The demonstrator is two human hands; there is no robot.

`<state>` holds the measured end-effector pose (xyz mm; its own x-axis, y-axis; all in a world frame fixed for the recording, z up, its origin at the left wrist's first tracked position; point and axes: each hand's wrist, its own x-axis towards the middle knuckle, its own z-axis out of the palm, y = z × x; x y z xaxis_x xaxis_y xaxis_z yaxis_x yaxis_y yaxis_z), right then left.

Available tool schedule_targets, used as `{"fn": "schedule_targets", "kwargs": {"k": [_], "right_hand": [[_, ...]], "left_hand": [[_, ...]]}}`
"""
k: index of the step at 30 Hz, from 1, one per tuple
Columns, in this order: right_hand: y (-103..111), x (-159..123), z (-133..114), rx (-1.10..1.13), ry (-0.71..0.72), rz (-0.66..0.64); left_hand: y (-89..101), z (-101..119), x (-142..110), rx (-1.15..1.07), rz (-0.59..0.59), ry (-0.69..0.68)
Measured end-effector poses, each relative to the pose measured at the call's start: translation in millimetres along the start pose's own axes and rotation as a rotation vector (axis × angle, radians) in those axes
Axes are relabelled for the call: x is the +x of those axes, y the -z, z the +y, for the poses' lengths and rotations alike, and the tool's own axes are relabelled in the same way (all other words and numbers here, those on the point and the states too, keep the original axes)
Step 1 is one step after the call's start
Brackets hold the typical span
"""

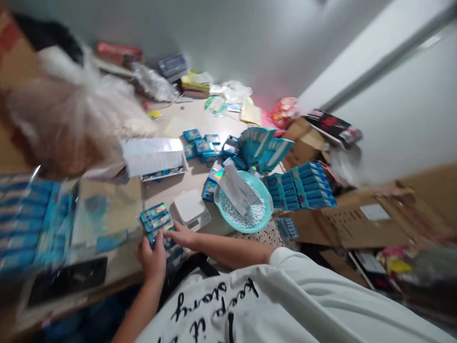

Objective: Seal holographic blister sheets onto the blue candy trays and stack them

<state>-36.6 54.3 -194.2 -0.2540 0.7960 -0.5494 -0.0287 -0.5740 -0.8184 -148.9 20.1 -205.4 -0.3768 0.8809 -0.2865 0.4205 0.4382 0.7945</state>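
Note:
Both hands meet at the near table edge over a small pile of blue holographic packets (156, 220). My left hand (153, 259) curls round the near end of the pile, fingers bent on the packets. From the other side, my right hand (181, 233) rests its fingers on the same packets. A white digital scale (191, 209) stands just beyond the hands. Past it sits a teal bowl (264, 199) of small white pellets with a silver pouch (237, 189) lying in it.
Blue packets (203, 145) and fanned blue boxes (262, 145) lie mid-table; stacked blue boxes (303, 186) sit right of the bowl. A silver tray (153, 159), a plastic bag (71, 119) and a black tablet (67, 281) are at left. Cardboard boxes (357, 219) crowd the floor right.

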Motion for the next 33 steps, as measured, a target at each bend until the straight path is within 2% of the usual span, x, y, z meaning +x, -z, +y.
{"fn": "schedule_targets", "kwargs": {"k": [1, 2, 4, 6, 8, 10, 11, 13, 14, 15, 17, 19, 21, 24, 26, 29, 31, 33], "right_hand": [[5.8, -8.1, -7.3, 0.085, 0.026, 0.046], [14.6, -19.5, -17.3, 0.177, 0.068, 0.095], [39.6, -52.3, -44.7, 0.345, 0.200, 0.207], [71.1, -99.1, -78.2, 0.435, 0.375, 0.336], [106.1, -159.0, -108.8, 0.484, 0.562, 0.493], [140.0, -229.8, -126.3, 0.513, 0.727, 0.693], [154.9, -267.6, -127.5, 0.524, 0.789, 0.807], [178.2, -342.8, -112.2, 0.562, 0.876, 1.063], [186.4, -377.8, -95.8, 0.588, 0.911, 1.198], [192.6, -409.9, -74.1, 0.618, 0.940, 1.336], [200.2, -463.1, -17.8, 0.692, 0.965, 1.618], [204.8, -500.2, 47.2, 0.837, 0.921, 1.876], [211.1, -522.7, 109.2, 1.083, 0.836, 2.018], [229.2, -542.5, 176.6, 1.339, 0.790, 2.078], [244.6, -557.7, 200.4, 1.350, 0.793, 2.146], [268.1, -598.9, 211.0, 1.361, 0.732, 2.243], [289.3, -640.5, 205.6, 1.291, 0.644, 2.356], [323.6, -687.2, 191.1, 1.110, 0.561, 2.502]], "left_hand": [[-1.6, 18.3, -4.3, 0.030, 0.013, -0.075], [-2.3, 39.0, -10.4, 0.086, 0.049, -0.203], [-3.1, 87.8, -27.9, 0.122, 0.021, -0.495], [-6.7, 144.1, -53.0, 0.094, -0.080, -0.785], [-16.4, 203.0, -87.2, 0.025, -0.220, -1.066], [-34.6, 258.6, -132.2, -0.054, -0.361, -1.382], [-47.2, 282.9, -159.2, -0.095, -0.427, -1.540], [-80.0, 319.4, -222.0, -0.180, -0.599, -1.787], [-100.2, 329.2, -257.2, -0.226, -0.715, -1.848], [-122.8, 332.0, -294.2, -0.260, -0.863, -1.862], [-173.2, 315.5, -369.3, -0.252, -1.234, -1.763], [-227.0, 273.8, -438.1, -0.107, -1.625, -1.579], [-279.6, 221.7, -493.5, 0.122, -1.940, -1.414], [-348.0, 160.7, -555.6, 0.487, -2.235, -1.196], [-380.1, 142.9, -594.2, 0.644, -2.323, -1.015], [-404.9, 149.8, -662.1, 0.741, -2.433, -0.811], [-414.0, 174.4, -712.2, 0.640, -2.535, -0.775], [-429.0, 214.9, -757.6, 0.379, -2.649, -0.776]]}}
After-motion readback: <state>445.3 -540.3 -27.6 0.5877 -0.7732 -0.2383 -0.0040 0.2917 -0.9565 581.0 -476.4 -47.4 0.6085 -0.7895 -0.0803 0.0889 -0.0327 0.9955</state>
